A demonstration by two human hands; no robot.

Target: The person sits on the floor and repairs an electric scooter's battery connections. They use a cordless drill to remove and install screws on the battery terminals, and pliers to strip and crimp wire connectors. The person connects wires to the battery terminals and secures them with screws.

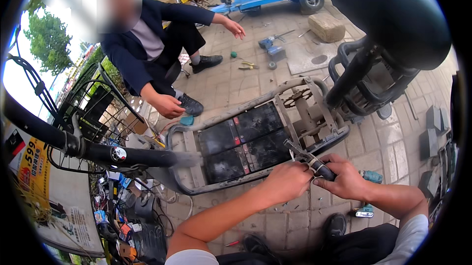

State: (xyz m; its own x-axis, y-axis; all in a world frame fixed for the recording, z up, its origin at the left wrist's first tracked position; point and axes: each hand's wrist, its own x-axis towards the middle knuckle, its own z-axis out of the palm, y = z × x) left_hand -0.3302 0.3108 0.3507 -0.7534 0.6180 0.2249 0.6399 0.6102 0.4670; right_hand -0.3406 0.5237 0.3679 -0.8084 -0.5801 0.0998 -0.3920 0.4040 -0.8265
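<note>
Curling our right hand [344, 177] round a dark rod-like piece [323, 170], we pinch the pale strand [311, 164] looped about it between the closed fingertips of our left hand [289, 182]. The piece is at the near side of the metal frame [190, 142], beside the 4 black blocks [260, 120] set in it, while 1 other person [152, 41] crouches across from us, both hands free, near the wire basket [105, 98].
</note>
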